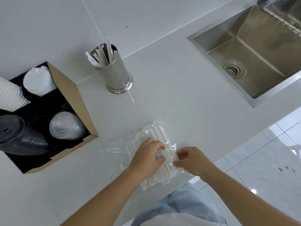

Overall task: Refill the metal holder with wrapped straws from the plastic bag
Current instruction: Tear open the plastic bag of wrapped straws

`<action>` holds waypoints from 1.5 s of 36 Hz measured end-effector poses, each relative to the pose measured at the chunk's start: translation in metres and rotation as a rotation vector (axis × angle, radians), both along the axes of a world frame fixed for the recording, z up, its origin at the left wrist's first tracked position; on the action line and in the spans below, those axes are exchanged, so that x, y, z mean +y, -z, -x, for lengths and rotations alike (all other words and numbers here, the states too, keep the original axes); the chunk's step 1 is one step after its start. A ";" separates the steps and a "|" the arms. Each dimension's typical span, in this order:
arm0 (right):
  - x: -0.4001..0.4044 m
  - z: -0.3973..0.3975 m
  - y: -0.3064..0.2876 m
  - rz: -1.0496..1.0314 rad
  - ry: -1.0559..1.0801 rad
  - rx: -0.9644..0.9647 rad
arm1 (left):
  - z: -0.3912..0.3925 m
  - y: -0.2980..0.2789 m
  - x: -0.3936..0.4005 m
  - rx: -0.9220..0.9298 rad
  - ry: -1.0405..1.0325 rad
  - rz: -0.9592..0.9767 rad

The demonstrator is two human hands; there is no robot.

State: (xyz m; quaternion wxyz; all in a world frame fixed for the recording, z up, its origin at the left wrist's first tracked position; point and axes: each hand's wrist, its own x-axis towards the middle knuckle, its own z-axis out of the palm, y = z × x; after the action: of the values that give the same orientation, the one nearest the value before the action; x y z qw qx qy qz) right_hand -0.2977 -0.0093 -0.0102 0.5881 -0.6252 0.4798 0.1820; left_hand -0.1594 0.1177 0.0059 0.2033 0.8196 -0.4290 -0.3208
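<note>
White countertop [171, 82] runs beneath a white tiled wall, with a glossy tiled floor visible past its near edge at lower right. A stainless steel sink [211, 46] is recessed at upper right, its round drain strainer exposed and a wire rack partly visible at its far corner. The metal holder [116, 72], a polished cylinder on a flared base, stands upright near the wall, well apart from the hands; a few wrapped straws [104, 54] lean inside it and one paper end droops over the rim. To the left sits a cardboard organizer [73, 101] with black dividers, holding stacks of white cups, white lids, black lids and clear domed lids. No brand, label or legible writing can be made out on any item; a small red mark on the organizer's lower edge is too small to read. The plastic bag [114, 147], clear and crinkled, lies flat near the counter's front edge with a bundle of white straws [154, 132] inside, their near ends projecting from the open mouth. The left hand [146, 159] is curled over the bundle, fingers and thumb closed around several straws. The right hand [193, 162] pinches the bag's film at the right side between thumb and fingertips.
</note>
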 end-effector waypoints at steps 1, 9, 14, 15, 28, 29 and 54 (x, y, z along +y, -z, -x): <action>0.003 0.000 0.000 0.010 -0.001 -0.008 | -0.001 0.000 0.001 0.008 -0.001 -0.002; 0.020 0.004 -0.002 0.046 0.108 -0.128 | -0.006 0.000 0.005 0.055 0.000 0.018; 0.033 0.004 -0.007 0.050 0.179 -0.248 | -0.003 -0.006 0.008 0.127 -0.065 0.094; 0.035 0.004 -0.008 0.077 0.165 -0.271 | 0.000 -0.008 0.008 0.134 -0.075 0.098; 0.051 0.002 -0.011 0.249 0.123 -0.406 | 0.011 -0.022 -0.008 0.009 -0.191 0.011; 0.051 0.003 -0.011 0.246 0.138 -0.405 | 0.012 -0.021 -0.007 0.000 -0.172 0.014; 0.059 0.008 0.001 0.275 0.147 -0.390 | -0.003 -0.024 -0.022 -0.043 -0.098 -0.048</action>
State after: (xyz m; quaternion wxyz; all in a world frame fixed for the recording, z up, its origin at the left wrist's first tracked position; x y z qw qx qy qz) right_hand -0.3056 0.0497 -0.0108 0.5905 -0.6862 0.4216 -0.0522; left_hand -0.1559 0.0955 0.0296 0.1899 0.8510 -0.3846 -0.3031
